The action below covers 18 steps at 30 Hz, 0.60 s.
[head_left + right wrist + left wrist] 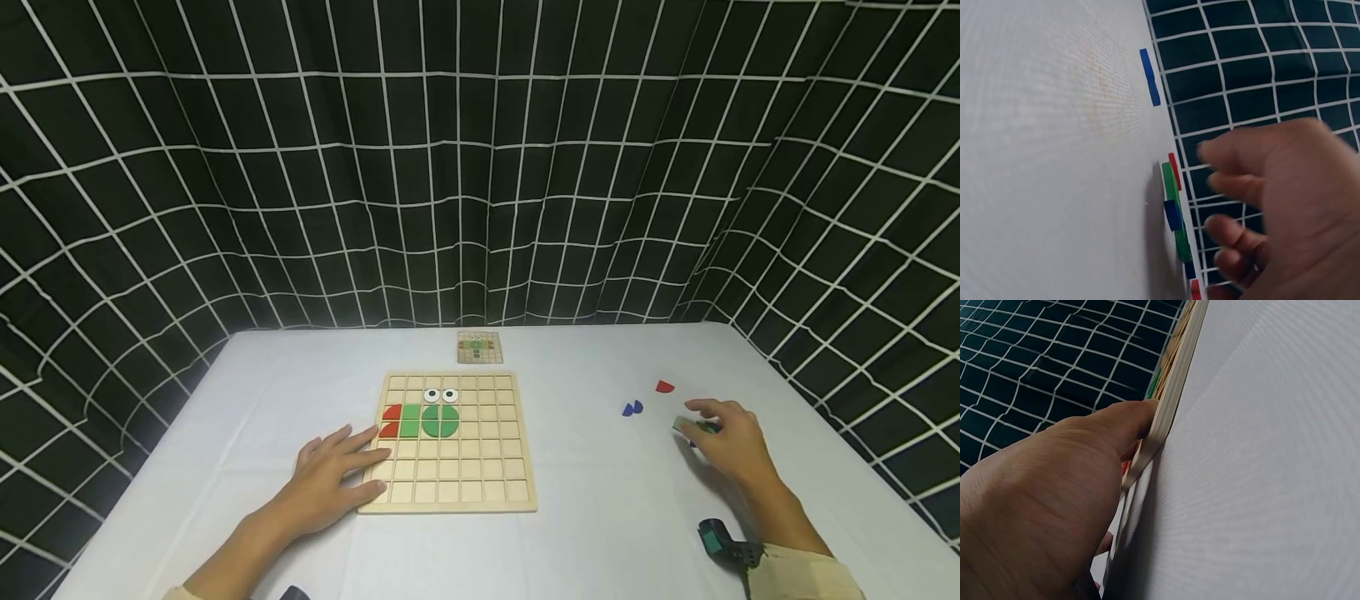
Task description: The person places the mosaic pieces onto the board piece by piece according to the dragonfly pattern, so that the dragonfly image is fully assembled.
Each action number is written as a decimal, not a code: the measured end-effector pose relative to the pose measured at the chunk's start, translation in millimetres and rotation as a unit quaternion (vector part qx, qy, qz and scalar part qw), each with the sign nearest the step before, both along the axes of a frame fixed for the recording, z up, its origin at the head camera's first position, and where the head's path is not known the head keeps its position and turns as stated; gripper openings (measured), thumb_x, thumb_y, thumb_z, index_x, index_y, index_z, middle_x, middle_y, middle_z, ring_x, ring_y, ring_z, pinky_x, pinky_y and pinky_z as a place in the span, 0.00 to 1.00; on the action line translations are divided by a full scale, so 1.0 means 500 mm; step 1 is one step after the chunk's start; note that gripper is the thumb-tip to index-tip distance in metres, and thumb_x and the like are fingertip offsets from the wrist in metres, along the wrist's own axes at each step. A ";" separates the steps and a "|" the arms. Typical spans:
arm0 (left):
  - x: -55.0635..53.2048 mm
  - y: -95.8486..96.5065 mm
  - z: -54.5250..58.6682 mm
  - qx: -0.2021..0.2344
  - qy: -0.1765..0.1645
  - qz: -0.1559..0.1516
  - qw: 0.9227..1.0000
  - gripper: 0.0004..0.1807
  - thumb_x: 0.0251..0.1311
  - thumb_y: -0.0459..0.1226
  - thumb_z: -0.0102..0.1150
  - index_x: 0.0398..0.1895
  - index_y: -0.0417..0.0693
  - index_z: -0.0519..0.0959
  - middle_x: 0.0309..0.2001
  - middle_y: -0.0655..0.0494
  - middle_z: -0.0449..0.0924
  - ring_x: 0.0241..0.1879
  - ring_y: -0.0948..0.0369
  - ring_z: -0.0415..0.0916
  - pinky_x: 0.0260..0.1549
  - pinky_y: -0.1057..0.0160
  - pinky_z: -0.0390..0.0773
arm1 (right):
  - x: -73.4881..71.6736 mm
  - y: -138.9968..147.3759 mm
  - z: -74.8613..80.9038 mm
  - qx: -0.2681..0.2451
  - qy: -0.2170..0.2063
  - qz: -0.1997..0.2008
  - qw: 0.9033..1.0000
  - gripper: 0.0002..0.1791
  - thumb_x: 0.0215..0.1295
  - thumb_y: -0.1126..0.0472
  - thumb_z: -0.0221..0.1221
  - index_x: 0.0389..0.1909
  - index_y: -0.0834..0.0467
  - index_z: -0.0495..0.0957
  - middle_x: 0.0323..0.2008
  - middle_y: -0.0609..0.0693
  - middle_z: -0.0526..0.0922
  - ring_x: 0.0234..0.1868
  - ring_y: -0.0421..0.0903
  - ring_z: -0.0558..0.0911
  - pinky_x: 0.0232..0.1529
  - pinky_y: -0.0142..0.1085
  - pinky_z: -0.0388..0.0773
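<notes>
A wooden grid board (487, 471) lies on the white table, with red quarter pieces (392, 412), light green squares (409, 421), dark green quarters making a circle (440, 421) and two eye pieces (440, 395) in its cells. My left hand (330, 479) rests on the board's left edge, fingers spread; the left wrist view shows the thumb on the rim (1169, 406). At the right, my right hand (727, 437) hovers over loose green pieces (1175, 212), partly hidden in the head view. Its fingers are bent slightly, and the right wrist view shows nothing between them.
Two blue pieces (632, 408) and a red piece (665, 387) lie left of and beyond my right hand. A small pattern card (480, 347) sits behind the board. A dark curtain with a white grid (465, 183) surrounds the table's back and sides.
</notes>
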<state>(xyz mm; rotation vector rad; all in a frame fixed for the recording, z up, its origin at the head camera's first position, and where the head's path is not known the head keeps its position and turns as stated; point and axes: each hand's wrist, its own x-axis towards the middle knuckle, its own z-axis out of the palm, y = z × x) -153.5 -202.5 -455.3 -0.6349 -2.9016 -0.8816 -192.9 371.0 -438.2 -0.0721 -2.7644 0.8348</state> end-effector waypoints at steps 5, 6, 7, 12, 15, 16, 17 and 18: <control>0.000 -0.001 0.001 -0.001 0.004 -0.001 1.000 0.25 0.69 0.51 0.72 0.65 0.50 0.88 0.77 0.45 0.73 0.78 0.31 0.59 0.69 0.21 0.48 | -0.002 0.004 -0.002 0.038 -0.062 -0.018 0.997 0.25 0.72 0.58 0.67 0.61 0.73 0.78 0.60 0.83 0.68 0.59 0.79 0.65 0.50 0.72 0.71; 0.000 0.000 0.002 -0.001 0.004 -0.001 1.000 0.26 0.69 0.51 0.72 0.65 0.50 0.88 0.77 0.45 0.73 0.78 0.31 0.59 0.69 0.21 0.48 | -0.002 0.003 -0.002 0.043 -0.067 -0.021 0.997 0.26 0.72 0.58 0.68 0.60 0.73 0.78 0.60 0.83 0.67 0.59 0.79 0.64 0.51 0.72 0.71; 0.000 -0.001 0.002 -0.001 0.005 -0.001 1.000 0.26 0.69 0.51 0.72 0.65 0.50 0.88 0.77 0.45 0.73 0.78 0.31 0.59 0.69 0.21 0.48 | -0.002 0.002 -0.001 0.048 -0.068 -0.025 0.996 0.25 0.71 0.58 0.68 0.60 0.73 0.79 0.60 0.83 0.67 0.59 0.79 0.64 0.51 0.72 0.70; 0.000 -0.001 0.002 0.000 0.011 0.000 1.000 0.25 0.68 0.51 0.72 0.64 0.50 0.88 0.76 0.45 0.73 0.77 0.31 0.60 0.69 0.21 0.49 | -0.004 -0.006 -0.001 0.059 -0.069 -0.041 0.995 0.22 0.71 0.60 0.69 0.56 0.73 0.80 0.60 0.83 0.67 0.61 0.79 0.64 0.54 0.72 0.69; 0.000 -0.001 0.000 0.002 0.013 0.000 1.000 0.25 0.68 0.51 0.73 0.64 0.50 0.88 0.76 0.45 0.74 0.77 0.31 0.60 0.69 0.21 0.48 | -0.002 -0.008 -0.001 0.058 -0.070 -0.035 0.995 0.21 0.71 0.60 0.69 0.54 0.74 0.80 0.60 0.82 0.68 0.62 0.79 0.64 0.56 0.74 0.70; 0.000 -0.001 -0.001 0.003 0.012 0.000 1.000 0.25 0.68 0.51 0.73 0.64 0.50 0.88 0.76 0.45 0.74 0.77 0.31 0.60 0.69 0.21 0.48 | -0.002 -0.008 -0.002 0.058 -0.068 -0.030 0.996 0.21 0.71 0.60 0.69 0.54 0.75 0.80 0.60 0.81 0.68 0.62 0.79 0.64 0.57 0.74 0.71; 0.000 -0.001 -0.001 0.004 0.011 0.000 1.000 0.25 0.68 0.51 0.73 0.64 0.50 0.88 0.76 0.45 0.74 0.77 0.31 0.60 0.69 0.21 0.48 | -0.001 -0.008 -0.002 0.057 -0.064 -0.024 0.996 0.21 0.71 0.61 0.68 0.53 0.75 0.81 0.60 0.81 0.69 0.62 0.78 0.65 0.57 0.74 0.71; 0.000 0.000 -0.001 0.004 0.009 0.000 1.000 0.25 0.68 0.51 0.73 0.64 0.50 0.88 0.76 0.45 0.73 0.77 0.31 0.60 0.70 0.22 0.48 | 0.000 -0.008 -0.003 0.053 -0.058 -0.016 0.997 0.21 0.71 0.61 0.68 0.52 0.76 0.81 0.59 0.81 0.70 0.62 0.78 0.65 0.58 0.74 0.72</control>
